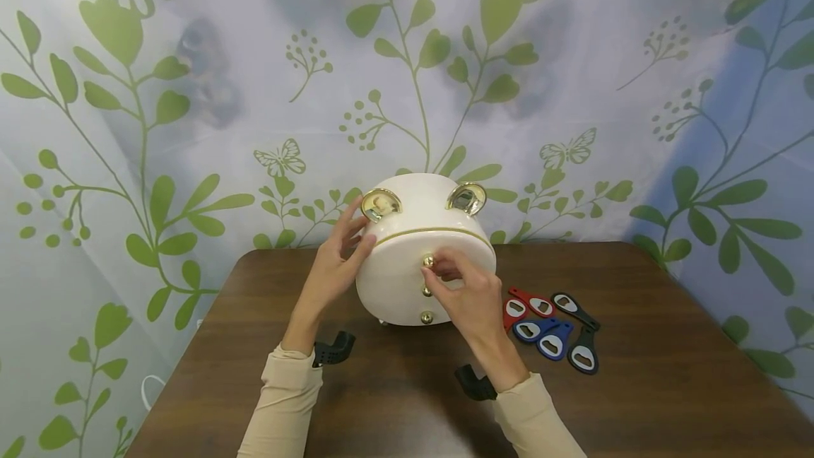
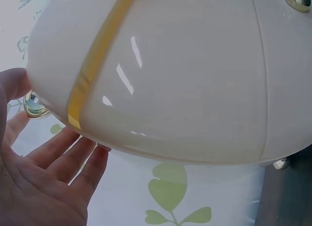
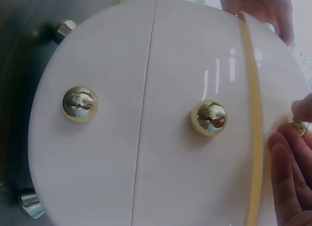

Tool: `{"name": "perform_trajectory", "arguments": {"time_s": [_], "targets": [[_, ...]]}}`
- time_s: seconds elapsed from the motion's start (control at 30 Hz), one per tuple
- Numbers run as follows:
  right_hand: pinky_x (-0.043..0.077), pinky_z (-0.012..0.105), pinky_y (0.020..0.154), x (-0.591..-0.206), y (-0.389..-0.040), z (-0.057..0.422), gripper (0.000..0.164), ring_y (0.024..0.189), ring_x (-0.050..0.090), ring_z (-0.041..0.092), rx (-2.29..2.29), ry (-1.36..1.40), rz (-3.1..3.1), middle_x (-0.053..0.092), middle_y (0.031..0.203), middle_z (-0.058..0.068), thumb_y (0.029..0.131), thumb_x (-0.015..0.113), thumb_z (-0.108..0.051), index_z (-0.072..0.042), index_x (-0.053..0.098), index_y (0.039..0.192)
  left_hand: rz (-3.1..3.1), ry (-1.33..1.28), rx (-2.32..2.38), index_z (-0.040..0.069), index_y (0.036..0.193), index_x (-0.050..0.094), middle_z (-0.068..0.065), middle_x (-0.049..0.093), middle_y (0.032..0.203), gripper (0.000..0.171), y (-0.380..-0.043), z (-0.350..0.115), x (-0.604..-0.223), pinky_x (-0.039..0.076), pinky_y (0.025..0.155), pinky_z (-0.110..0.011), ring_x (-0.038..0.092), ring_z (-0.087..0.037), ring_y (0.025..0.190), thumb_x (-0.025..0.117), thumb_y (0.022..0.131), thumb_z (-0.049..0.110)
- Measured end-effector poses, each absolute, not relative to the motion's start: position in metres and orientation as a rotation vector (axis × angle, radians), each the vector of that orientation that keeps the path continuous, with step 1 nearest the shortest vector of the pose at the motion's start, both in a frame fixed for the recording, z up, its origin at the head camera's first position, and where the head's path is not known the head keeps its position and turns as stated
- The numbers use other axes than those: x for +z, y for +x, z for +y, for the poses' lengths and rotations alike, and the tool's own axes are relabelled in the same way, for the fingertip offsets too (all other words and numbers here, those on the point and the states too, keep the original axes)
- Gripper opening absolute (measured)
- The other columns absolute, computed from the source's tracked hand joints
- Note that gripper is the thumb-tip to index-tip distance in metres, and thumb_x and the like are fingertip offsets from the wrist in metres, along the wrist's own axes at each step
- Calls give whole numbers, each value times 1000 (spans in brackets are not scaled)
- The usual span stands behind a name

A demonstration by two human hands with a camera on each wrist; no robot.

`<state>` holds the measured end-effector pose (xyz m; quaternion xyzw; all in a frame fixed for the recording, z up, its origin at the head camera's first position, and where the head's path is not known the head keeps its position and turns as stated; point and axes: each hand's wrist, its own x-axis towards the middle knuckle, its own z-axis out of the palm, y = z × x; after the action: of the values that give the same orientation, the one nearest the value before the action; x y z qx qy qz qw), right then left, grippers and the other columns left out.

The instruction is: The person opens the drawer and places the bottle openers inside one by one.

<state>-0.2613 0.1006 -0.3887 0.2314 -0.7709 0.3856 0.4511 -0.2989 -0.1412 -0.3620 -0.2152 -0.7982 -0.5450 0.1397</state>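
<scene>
A glossy white rounded box [image 1: 394, 281] with gold ears [image 1: 381, 205] and a gold trim band [image 2: 97, 55] stands on the table. Three gold knobs run down its front. My right hand [image 1: 473, 295] pinches the top knob [image 1: 429, 261] between thumb and fingers. The middle knob [image 3: 212, 116] and bottom knob [image 3: 79, 104] are untouched. At the box's left side, my left hand [image 1: 331, 267] rests against it near the ear, its fingers mostly straight. Small metallic feet [image 3: 31, 203] show under the box.
Right of the box lie several bottle openers: red ones [image 1: 540, 306], blue ones [image 1: 555, 340] and black ones [image 1: 583, 357]. The brown wooden table [image 1: 394, 401] backs onto a leaf-patterned curtain [image 1: 305, 90].
</scene>
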Motion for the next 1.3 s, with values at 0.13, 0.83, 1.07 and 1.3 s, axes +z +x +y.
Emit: {"name": "perform_trajectory", "arguments": {"time_s": [0.13,0.83,1.07,1.3], "targets": [[61,31,61,-390,-260,101,24,67,75,11,968,584,-1883,78,80,-4,79,89,-12,-12,73,97,-2303,-615,-1576,42,162,28,-11,53,152,68,-299,-141,-363,53,105,-56,56,-35,137,62,105,34],[60,36,63,-385,-249,107,24,69,73,13,835,636,-1909,77,78,-3,77,90,-14,-14,73,94,-2298,-612,-1584,41,163,28,-11,54,152,68,-301,-139,-363,47,112,-57,55,-35,137,62,105,33],[60,29,61,-382,-245,112,21,67,70,8,782,694,-1930,73,76,-4,79,85,-15,-12,70,93,-2286,-623,-1590,40,163,28,-11,53,152,68,-301,-138,-364,45,115,-53,55,-32,138,62,105,33],[59,27,60,-379,-242,112,21,66,67,7,733,712,-1941,70,75,-3,79,82,-17,-10,67,92,-2309,-594,-1586,47,161,27,-8,53,153,67,-299,-139,-364,48,111,-55,55,-33,137,62,104,39]]}}
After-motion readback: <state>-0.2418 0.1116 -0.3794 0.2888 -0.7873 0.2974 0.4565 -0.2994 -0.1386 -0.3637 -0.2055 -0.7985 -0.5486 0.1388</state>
